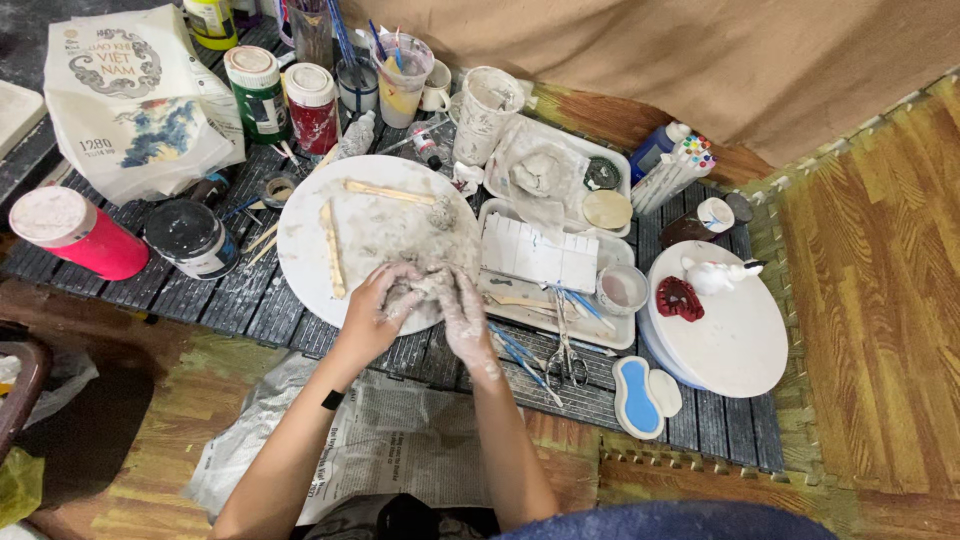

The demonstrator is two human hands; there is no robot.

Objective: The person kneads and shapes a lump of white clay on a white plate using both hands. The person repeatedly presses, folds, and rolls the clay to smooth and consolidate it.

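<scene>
My left hand and my right hand are both smeared with grey clay and pressed together over a lump of grey clay at the near edge of a round white board. Each hand curls around a side of the lump. Two wooden sticks lie on the board, one upright along its left part and one across its top. A smaller clay ball rests near the board's right rim.
Paint tubs and jars crowd the back and left. A white tray with white blocks, scissors and brushes lies to the right. A round turntable carries a white figure and a red piece. Newspaper covers the floor.
</scene>
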